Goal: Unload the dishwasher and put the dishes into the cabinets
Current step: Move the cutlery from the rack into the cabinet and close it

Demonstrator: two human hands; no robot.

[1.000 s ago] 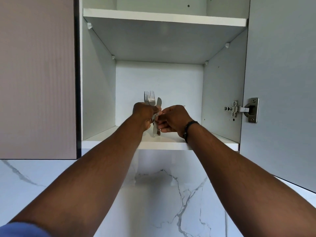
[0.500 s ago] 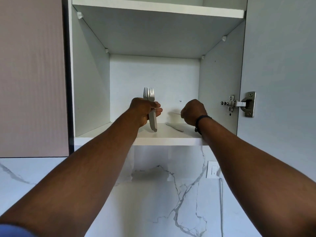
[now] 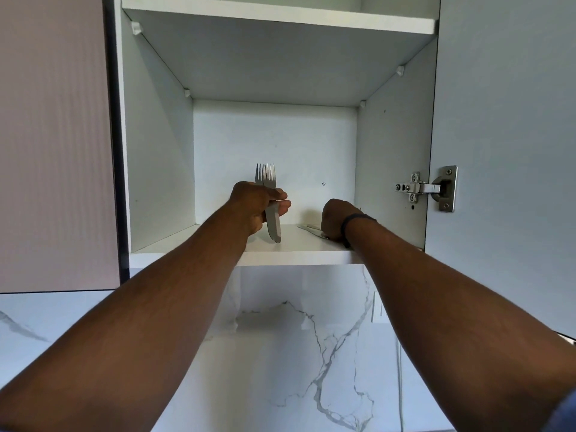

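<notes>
An open white wall cabinet is in front of me, and both my arms reach onto its lower shelf [image 3: 218,251]. My left hand [image 3: 254,207] is closed around a bundle of steel forks [image 3: 266,176], tines pointing up, handles hanging down just above the shelf. My right hand [image 3: 336,218] rests knuckles up on the right side of the shelf, over a flat piece of cutlery [image 3: 311,229] lying there. Its fingers are curled, and whether they still grip the piece is hidden.
An upper shelf [image 3: 277,14] spans the cabinet above. The cabinet door [image 3: 505,151] stands open at the right with a metal hinge [image 3: 427,188]. A closed pinkish cabinet door [image 3: 53,145] is on the left. A marble-patterned wall [image 3: 296,353] lies below.
My right hand drew away from the bundle in my left hand and carried one piece of cutlery to the right, down onto the shelf. My left hand stayed put with the forks.
</notes>
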